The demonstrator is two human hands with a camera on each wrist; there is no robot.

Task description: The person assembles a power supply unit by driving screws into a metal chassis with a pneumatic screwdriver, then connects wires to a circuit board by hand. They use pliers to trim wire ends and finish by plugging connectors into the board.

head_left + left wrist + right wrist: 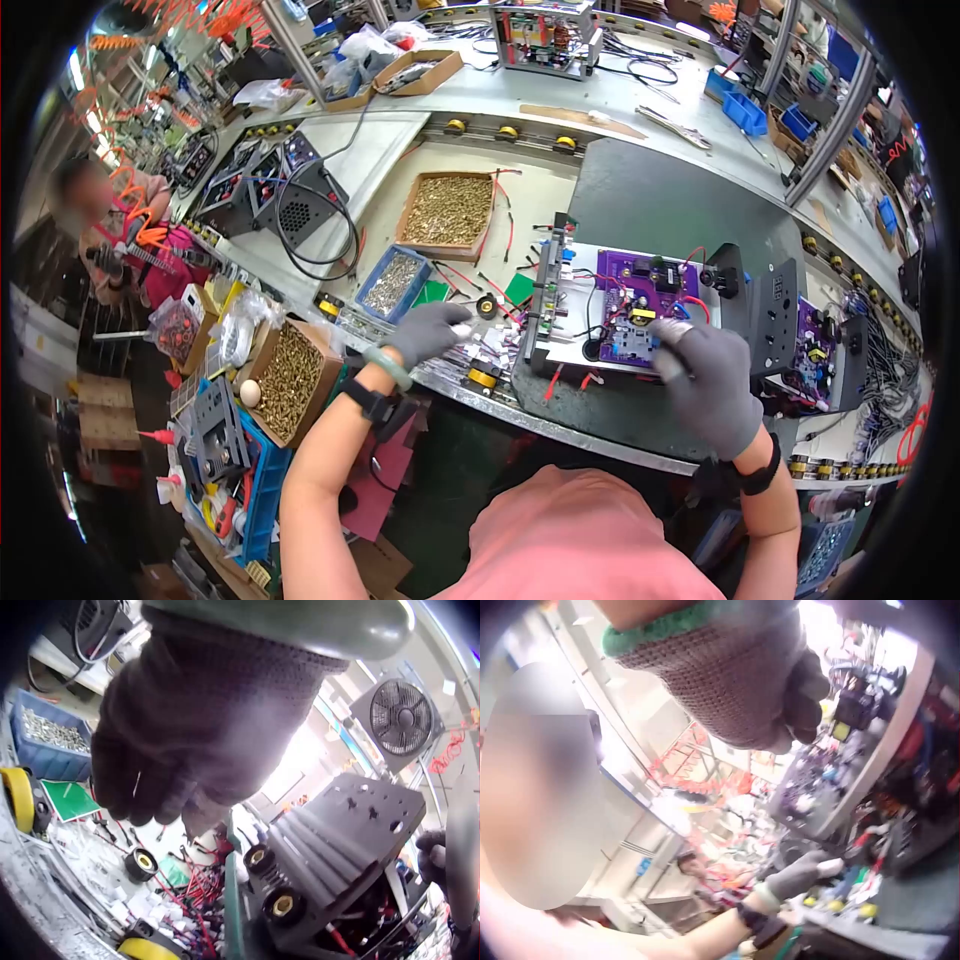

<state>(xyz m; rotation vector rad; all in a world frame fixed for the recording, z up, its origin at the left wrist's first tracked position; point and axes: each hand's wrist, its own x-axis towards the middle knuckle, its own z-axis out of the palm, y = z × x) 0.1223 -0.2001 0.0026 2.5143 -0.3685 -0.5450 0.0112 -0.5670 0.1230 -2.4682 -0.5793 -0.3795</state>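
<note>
My gloved left hand (430,332) hovers over loose white connectors (490,352) at the bench's front edge, its fingers loosely bent and one fingertip pale. Nothing shows in its grasp in the left wrist view. My gloved right hand (712,375) is over the front edge of a purple circuit board (640,285), fingers bent toward its components. Whether those fingers hold something, I cannot tell. The board sits in an open metal chassis (570,350) with red and black leads. Beside it stands a dark panel (775,315), with a second purple board (815,350) farther right.
A carton of brass-coloured parts (445,210) and a blue bin of small metal parts (392,283) lie left of the chassis. Roller tracks (508,133) edge the bench. Cables (885,340) bunch at the right. Another person (150,230) is at far left.
</note>
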